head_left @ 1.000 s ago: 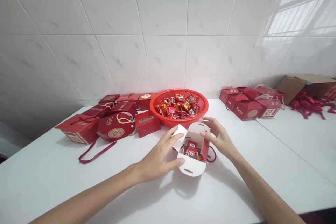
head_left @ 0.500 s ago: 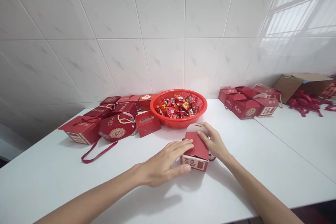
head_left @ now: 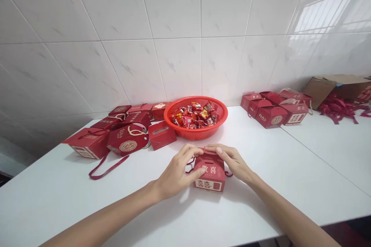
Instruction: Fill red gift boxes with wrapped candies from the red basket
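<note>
A small red paper candy box (head_left: 210,185) stands upright on the white table before me, with pale characters on its front panels. My left hand (head_left: 181,171) grips it from the left, thumb on the front flap and fingertips at the top edge. From the right, my right hand (head_left: 236,162) holds the rear of the top flap, its fingers laid along the upper edge. Dark red ribbon (head_left: 228,174) sticks out at both sides of the box. Behind it sits a red plastic basket (head_left: 199,135) of wrapped candies (head_left: 189,120).
Several red boxes (head_left: 127,139) cluster at the left, one trailing a loose ribbon (head_left: 108,170). Another group of handled boxes (head_left: 271,117) stands at the right, near a ribbon heap (head_left: 337,108) and an open cardboard carton (head_left: 321,88). A tiled wall (head_left: 176,61) rises behind.
The box's front flap now stands folded up, showing its characters. My left hand has moved from the lid to the flap and top edge; my right hand has shifted slightly along the top.
</note>
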`<control>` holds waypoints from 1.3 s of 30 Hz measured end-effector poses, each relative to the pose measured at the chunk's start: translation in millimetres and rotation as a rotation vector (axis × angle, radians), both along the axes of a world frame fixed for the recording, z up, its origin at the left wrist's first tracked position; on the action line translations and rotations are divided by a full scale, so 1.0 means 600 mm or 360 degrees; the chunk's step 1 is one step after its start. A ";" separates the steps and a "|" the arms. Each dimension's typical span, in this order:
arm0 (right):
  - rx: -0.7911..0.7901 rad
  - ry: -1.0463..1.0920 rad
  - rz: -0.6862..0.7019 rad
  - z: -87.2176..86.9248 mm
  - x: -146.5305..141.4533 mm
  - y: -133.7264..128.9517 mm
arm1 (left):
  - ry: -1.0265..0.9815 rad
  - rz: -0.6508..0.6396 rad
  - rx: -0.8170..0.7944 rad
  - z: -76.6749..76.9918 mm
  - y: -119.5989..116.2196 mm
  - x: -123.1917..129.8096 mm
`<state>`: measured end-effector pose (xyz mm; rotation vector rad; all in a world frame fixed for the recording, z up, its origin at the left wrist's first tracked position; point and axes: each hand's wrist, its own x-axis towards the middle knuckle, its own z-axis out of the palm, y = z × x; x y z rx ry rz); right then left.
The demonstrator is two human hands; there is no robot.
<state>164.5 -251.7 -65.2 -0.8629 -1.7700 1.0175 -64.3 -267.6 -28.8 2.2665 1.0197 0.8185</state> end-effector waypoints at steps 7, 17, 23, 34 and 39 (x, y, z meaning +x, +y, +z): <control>0.0076 -0.0111 0.0056 0.005 0.004 -0.004 | 0.0092 -0.0100 -0.0208 -0.008 0.015 -0.005; -0.0162 -0.0317 -0.0280 -0.011 0.020 0.023 | 0.0183 0.0117 -0.0288 -0.003 0.029 -0.018; -0.0495 -0.0034 -0.0147 -0.004 0.024 0.024 | 0.0231 0.0178 -0.0276 0.004 0.032 -0.019; -0.0528 0.0480 0.0076 0.121 0.018 0.006 | -0.0136 0.0170 -0.0433 0.045 0.032 -0.020; -0.0388 0.0214 -0.0007 0.155 -0.010 0.006 | -0.0590 -0.0061 -0.0723 0.116 0.016 -0.029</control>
